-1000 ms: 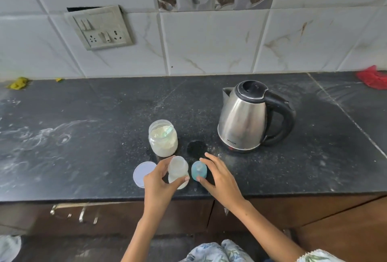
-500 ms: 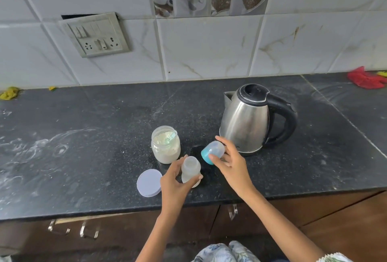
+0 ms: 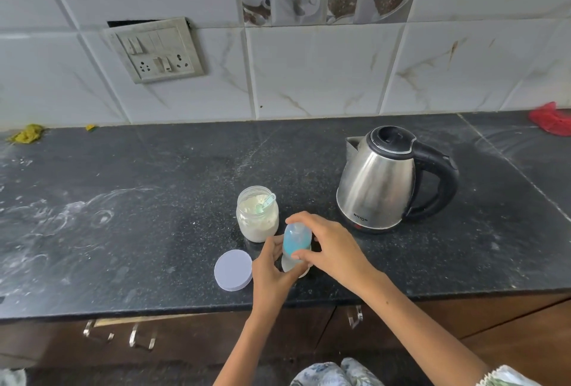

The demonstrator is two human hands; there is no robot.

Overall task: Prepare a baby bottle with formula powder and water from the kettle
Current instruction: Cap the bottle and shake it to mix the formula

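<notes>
A small translucent baby bottle [image 3: 292,266] stands near the counter's front edge, with my left hand [image 3: 272,274] wrapped around its body. My right hand [image 3: 330,246] holds the blue-and-clear bottle cap [image 3: 296,237] on top of the bottle's neck. Just behind stands an open jar of white formula powder [image 3: 257,214] with a clear scoop [image 3: 266,203] in it. The jar's pale lid [image 3: 233,270] lies flat to the left of my left hand. A steel kettle [image 3: 383,182] with a black handle stands to the right, lid closed.
The black counter [image 3: 123,215] has white powder smears on its left part. A yellow scrap [image 3: 26,134] lies at the far left back, a red cloth [image 3: 553,118] at the far right. A switchboard [image 3: 154,50] is on the tiled wall. Drawer handles [image 3: 142,337] sit below the front edge.
My right hand lifted the blue cap from the counter, carried it up past the kettle, and brought it down onto the bottle. My left hand kept holding the bottle.
</notes>
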